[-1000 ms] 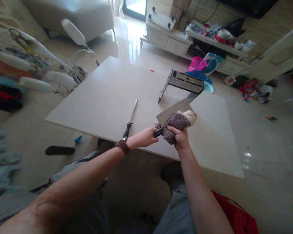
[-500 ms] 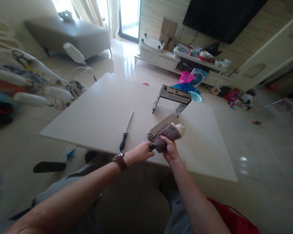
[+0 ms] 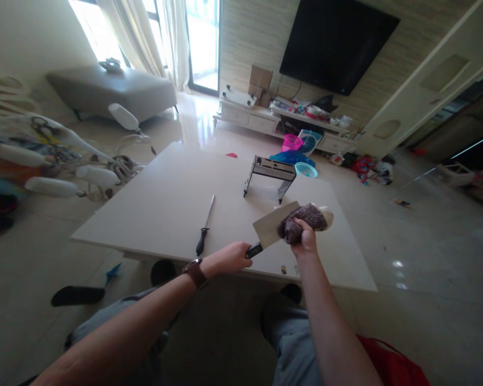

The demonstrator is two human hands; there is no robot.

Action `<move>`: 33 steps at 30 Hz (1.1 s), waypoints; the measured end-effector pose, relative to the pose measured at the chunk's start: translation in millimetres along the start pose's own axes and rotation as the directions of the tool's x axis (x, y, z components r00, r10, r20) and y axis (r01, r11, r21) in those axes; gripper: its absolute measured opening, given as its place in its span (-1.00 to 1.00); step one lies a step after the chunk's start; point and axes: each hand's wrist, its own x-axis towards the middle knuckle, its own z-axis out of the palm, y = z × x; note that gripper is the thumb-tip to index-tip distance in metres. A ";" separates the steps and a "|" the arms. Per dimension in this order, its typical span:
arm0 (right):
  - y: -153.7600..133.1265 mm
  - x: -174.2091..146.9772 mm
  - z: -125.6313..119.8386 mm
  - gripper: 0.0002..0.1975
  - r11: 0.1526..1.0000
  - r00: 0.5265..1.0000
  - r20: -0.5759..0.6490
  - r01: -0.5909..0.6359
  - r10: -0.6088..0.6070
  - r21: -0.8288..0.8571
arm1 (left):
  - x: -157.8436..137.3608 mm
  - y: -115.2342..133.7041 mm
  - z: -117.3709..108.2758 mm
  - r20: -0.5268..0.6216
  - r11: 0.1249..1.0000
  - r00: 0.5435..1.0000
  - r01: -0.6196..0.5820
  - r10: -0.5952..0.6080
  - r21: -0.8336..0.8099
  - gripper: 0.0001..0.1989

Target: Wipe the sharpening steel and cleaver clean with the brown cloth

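Note:
A cleaver (image 3: 270,228) with a broad metal blade and black handle is gripped at its handle by my left hand (image 3: 238,258). My right hand (image 3: 306,240) is closed around a bunched purple-brown and cream cloth (image 3: 309,217), which lies against the far end of the blade. Both are held over the near edge of the white table (image 3: 156,198). A honing steel (image 3: 206,228) with a black handle lies on the tabletop, left of the cleaver. Beyond the blade stands a metal knife rack (image 3: 272,170), upright on its legs.
Behind the table are a light-blue basket (image 3: 306,170), a pink basket (image 3: 292,142) and a cluttered TV cabinet (image 3: 261,123). White lamp arms (image 3: 97,175) reach in at the left. A small dark piece (image 3: 283,269) lies at the table's near edge.
My right hand has shifted right with the cloth, toward the blade's far end, uncovering more of the blade and handle. The camera view has tilted up. My left hand keeps its grip.

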 end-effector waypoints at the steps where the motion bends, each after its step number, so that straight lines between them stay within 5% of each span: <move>1: -3.0 2.8 -3.0 -0.67 1.000 0.999 -0.019 0.030 -0.030 -0.001 | -0.2 -2.3 -0.4 0.011 1.000 1.000 0.000 0.000 -0.016 -0.89; 5: -5.0 7.4 -3.8 -0.65 0.999 0.996 -0.084 0.031 -0.030 0.008 | 3.7 -13.6 -0.8 0.023 0.998 0.999 0.039 -0.037 -0.059 -0.87; 10: 2.7 -1.9 12.5 -0.70 0.997 0.998 -0.012 -0.063 0.064 0.041 | 10.4 -12.6 -2.6 -0.048 0.999 0.998 0.033 -0.035 -0.043 -0.91; 21: 53.7 -48.1 50.3 -0.55 0.995 0.995 0.030 -0.098 0.098 -0.010 | 19.7 -18.0 8.3 -0.185 0.992 0.980 0.057 -0.077 -0.115 -0.93; 33: 33.5 -9.9 20.1 -0.63 1.000 0.999 0.028 0.023 -0.023 -0.012 | 9.9 -16.7 -11.6 -0.035 0.989 0.998 0.056 -0.061 -0.133 -0.95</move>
